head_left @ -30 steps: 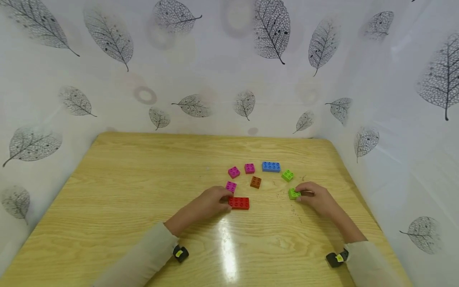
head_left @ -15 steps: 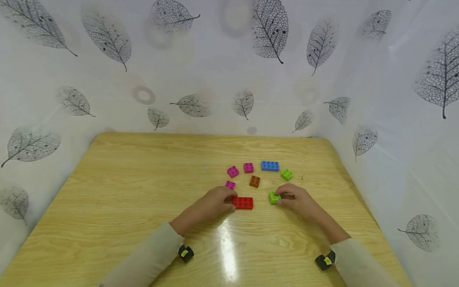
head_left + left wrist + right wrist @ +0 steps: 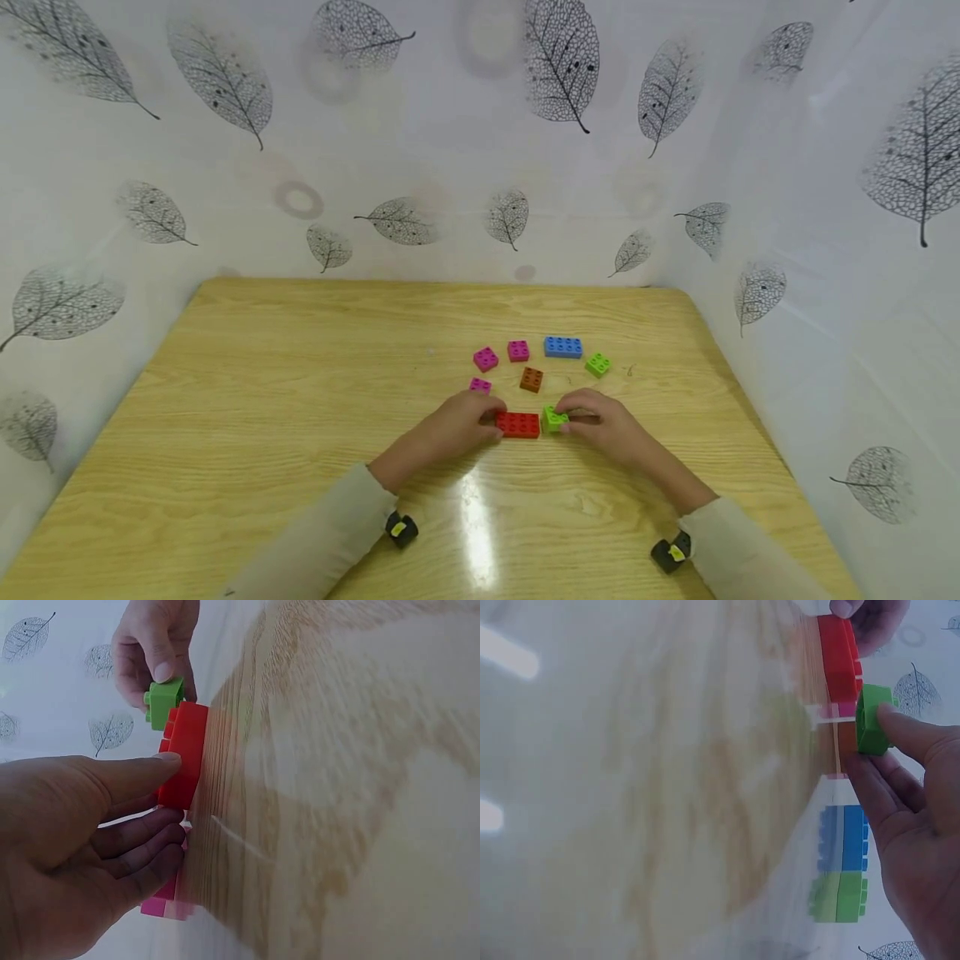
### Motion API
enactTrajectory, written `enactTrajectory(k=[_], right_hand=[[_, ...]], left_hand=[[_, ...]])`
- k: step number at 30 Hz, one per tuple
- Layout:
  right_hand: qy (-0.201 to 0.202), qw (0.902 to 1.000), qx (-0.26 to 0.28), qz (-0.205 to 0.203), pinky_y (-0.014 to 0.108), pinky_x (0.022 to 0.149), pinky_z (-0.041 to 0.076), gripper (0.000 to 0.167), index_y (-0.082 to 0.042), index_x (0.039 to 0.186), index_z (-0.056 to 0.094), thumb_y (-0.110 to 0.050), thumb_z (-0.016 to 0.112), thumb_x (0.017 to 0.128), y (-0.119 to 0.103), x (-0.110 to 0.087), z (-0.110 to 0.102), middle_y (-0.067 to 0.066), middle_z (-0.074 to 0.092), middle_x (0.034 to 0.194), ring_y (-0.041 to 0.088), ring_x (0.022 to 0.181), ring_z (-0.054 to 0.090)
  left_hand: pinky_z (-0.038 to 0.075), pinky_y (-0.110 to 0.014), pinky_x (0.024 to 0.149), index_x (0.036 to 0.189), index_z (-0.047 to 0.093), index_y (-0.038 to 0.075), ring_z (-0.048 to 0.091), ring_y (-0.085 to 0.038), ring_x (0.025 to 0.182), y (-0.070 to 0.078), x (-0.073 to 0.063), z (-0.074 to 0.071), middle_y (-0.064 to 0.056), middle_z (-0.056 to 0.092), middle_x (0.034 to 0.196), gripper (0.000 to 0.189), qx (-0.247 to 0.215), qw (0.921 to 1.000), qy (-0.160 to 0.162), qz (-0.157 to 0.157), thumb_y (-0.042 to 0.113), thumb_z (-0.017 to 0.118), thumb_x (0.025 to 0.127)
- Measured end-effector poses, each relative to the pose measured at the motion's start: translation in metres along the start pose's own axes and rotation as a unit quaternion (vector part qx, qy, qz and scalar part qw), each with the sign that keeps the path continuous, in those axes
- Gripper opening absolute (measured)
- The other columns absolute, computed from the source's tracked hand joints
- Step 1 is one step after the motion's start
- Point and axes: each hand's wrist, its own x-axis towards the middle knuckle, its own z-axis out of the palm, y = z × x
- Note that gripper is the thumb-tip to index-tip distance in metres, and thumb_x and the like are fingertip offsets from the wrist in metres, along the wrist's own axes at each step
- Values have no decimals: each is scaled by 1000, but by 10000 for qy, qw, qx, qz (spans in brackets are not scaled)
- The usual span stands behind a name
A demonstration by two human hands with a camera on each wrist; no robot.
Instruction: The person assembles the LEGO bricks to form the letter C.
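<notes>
A: The green brick (image 3: 553, 420) has come leftward, from well apart to just beside the red brick (image 3: 519, 425), which itself has slid a little to the right.

B: And the grip?

A: The right hand (image 3: 607, 425) pinches the green brick between thumb and fingers, spread no wider than the brick. The left hand (image 3: 468, 421) has the red brick by its left end, also in a pinch – thumb on the near side.

B: Are the two touching?

A: From the head there's a thin gap. The wrist views show the green brick off the table (image 3: 300, 375), about level with the red one's studs; the red one seems to sit on the table.

B: Which step is this, then?

A: Lining up, I'd judge – nothing joined yet.

B: And the next move?

A: It would call for a steady left hand, with the green brick squared over those studs before any press down.

B: Anything to mind?

A: The nearest pink (image 3: 480, 386), just behind the left hand, could get nudged
</notes>
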Motion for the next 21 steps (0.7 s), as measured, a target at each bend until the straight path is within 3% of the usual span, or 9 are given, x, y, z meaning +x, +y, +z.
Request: enactTrajectory(k=[11,21], right_hand=[[178,9993,143,-310,26,94,55,24,-15,116,71,-11,72,93,-5,0,7,7,63,125,5,114,61],[171,9979,67,-613,33,94,56,24,-9,115,71,-7,72,92,-6,0,12,13,63,124,11,114,61]], left_hand=[[51,-38,98,122,69,7,62,-18,107,5,3,1,-4,70,114,30,79,10000,34,-14,19,71,94],[49,-38,104,126,68,8,62,-20,117,9,3,2,-3,69,122,34,142,9998,-32,-139,22,72,95]])
